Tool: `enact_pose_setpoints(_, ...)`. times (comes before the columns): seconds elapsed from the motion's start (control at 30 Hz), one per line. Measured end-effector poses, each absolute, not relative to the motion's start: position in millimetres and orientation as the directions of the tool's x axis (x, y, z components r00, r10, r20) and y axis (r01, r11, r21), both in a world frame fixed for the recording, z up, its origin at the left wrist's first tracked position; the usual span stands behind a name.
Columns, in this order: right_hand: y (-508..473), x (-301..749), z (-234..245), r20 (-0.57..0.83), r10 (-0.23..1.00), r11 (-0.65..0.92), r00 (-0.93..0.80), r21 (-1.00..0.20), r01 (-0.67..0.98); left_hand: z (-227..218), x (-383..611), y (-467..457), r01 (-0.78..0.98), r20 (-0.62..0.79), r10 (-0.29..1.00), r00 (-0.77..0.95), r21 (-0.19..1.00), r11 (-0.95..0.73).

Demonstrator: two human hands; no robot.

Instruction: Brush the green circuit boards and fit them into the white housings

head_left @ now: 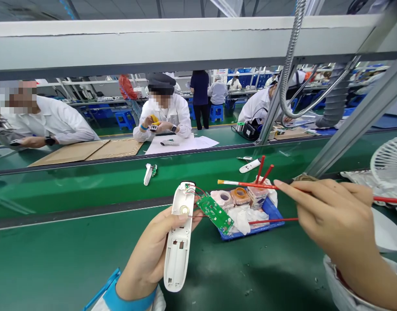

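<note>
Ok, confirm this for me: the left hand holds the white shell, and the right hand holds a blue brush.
Not quite: the brush in the right hand is mostly red, not blue, as the head view shows. The left hand does hold the white shell.

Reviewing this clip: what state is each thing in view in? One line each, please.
White housing: open, hollow side showing
Circuit board: outside the housing, wired to it
Left grip: closed around the housing
Red brush: raised, tip leftward
Right grip: holding the brush
Blue tray: filled
Fan: cannot tell whether running
</note>
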State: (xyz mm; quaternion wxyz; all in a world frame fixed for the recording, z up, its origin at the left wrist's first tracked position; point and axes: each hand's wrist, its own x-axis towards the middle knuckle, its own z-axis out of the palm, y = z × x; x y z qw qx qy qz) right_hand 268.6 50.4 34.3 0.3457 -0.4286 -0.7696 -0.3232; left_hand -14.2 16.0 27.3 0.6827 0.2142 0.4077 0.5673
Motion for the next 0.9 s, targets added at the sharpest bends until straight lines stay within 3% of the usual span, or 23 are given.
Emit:
enact_pose_setpoints(0.23,46.8,314.4,-0.4,0.879,0.467,0.247,-0.099,-0.022,0.969,0.7,-29.2,76.6,-0.500,-0.347,0.928,-0.133,0.832,0.240)
enact_pose_setpoints(0.4,39.9,329.2,-23.2,0.888,0.455,0.177,0.069,-0.166,0.970,-43.1,-33.6,188.3,-0.201,-0.298,0.920,-0.254,0.947,0.251)
enact_pose_setpoints(0.6,43.0,341.7,-29.9,0.910,0.370,0.110,0.187,-0.242,0.964,-49.5,2.6,296.4,0.294,-0.195,0.963,-0.185,0.924,0.243)
enact_pose_setpoints(0.7,43.5,346.7,-32.4,0.900,0.374,0.114,0.222,-0.282,0.953,-45.2,40.4,332.8,0.543,-0.083,0.993,-0.080,0.832,0.113)
enact_pose_setpoints(0.77,44.3,349.7,-34.7,0.897,0.388,0.141,0.209,-0.282,0.949,-49.1,74.1,347.5,0.660,-0.036,0.996,0.077,0.751,-0.024)
enact_pose_setpoints(0.9,46.7,353.9,-39.6,0.884,0.437,0.183,0.165,-0.267,0.946,-71.8,138.0,349.8,0.752,-0.034,0.916,0.400,0.584,-0.306)
